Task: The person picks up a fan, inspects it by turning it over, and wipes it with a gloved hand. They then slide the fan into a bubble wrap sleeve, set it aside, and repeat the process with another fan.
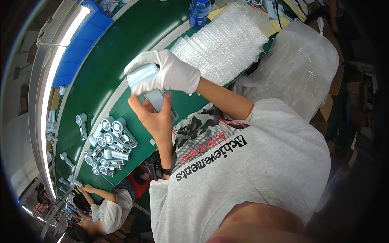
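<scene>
A light-blue handheld fan [142, 77] with a wide rounded head is held between my two hands, above the green workbench. My right hand [172, 73], in a white glove, is wrapped over the fan's head from above and the right. Bare, my left hand [156, 117] grips the fan's handle below it, thumb on one side and fingers on the other. The palms hide part of the handle. A pile of similar fans [117, 126] lies on the bench to the left of my left hand.
Bubble-wrap sheets [223, 44] are stacked beyond my right hand, near a blue-capped bottle [199, 14]. A large clear plastic bag [296, 60] stands at the right. Blue bins [77, 52] line the far side. A co-worker [111, 206] handles a fan at the lower left.
</scene>
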`<state>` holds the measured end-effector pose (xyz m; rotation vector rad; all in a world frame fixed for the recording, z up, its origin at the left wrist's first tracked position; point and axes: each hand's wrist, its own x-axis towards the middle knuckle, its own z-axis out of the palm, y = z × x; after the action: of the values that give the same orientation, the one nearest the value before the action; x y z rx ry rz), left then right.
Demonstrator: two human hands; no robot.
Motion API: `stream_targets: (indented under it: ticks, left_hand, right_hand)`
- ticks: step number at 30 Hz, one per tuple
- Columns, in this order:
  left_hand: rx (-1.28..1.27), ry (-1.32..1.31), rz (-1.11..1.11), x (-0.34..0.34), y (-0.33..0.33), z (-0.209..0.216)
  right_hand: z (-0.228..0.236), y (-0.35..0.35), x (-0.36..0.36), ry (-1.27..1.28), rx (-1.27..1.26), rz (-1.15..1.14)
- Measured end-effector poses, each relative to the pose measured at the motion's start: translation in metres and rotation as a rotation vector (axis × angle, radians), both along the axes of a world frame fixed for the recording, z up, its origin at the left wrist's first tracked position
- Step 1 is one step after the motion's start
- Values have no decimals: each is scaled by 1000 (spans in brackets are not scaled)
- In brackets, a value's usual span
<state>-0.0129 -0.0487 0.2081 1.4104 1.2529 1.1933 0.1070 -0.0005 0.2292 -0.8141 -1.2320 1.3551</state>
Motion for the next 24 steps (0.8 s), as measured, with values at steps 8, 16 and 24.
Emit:
stream_targets:
  ticks: [8,16,24]
  left_hand:
    - [624,39,171,-2,9,-27]
    - [-289,-906,0,-7,-8,-16]
    - [-590,-1056,29,-10,5,-35]
  right_hand:
    - [-5,-3,-6,250,-104,141]
    - [-11,-8,4,-159,128,400]
    - [-27,-21,6,-349,409,48]
